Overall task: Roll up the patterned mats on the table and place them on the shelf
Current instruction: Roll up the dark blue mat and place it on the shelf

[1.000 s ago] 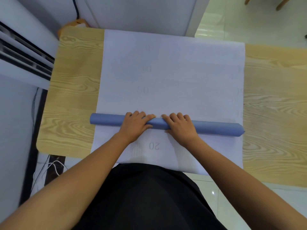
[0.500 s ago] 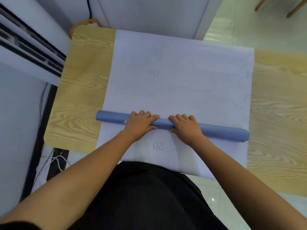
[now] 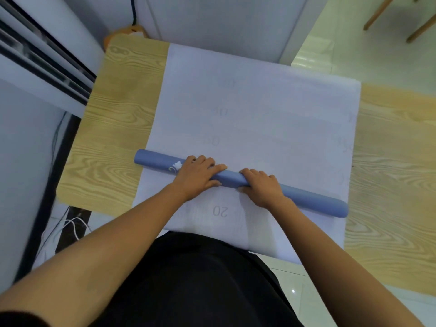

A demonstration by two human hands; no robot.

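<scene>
Two hands: left hand (image 3: 198, 175), right hand (image 3: 262, 187) curl fingers over mat roll (image 3: 306, 197).
Left end: past unrolled mat (image 3: 259, 109) edge, over table (image 3: 122, 114).

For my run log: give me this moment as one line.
step: rolling | left hand: grips blue roll | right hand: grips blue roll | blue roll: across white mat | white mat: flat on table

A home room: wood-grain table (image 3: 122, 128), glossy tiled floor (image 3: 354, 43), wooden chair legs (image 3: 377, 13), standing air conditioner (image 3: 54, 31).

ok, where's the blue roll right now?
Head view: the blue roll lies crosswise on the white mat, just beyond the printed 20, left hand and right hand gripping its middle.
</scene>
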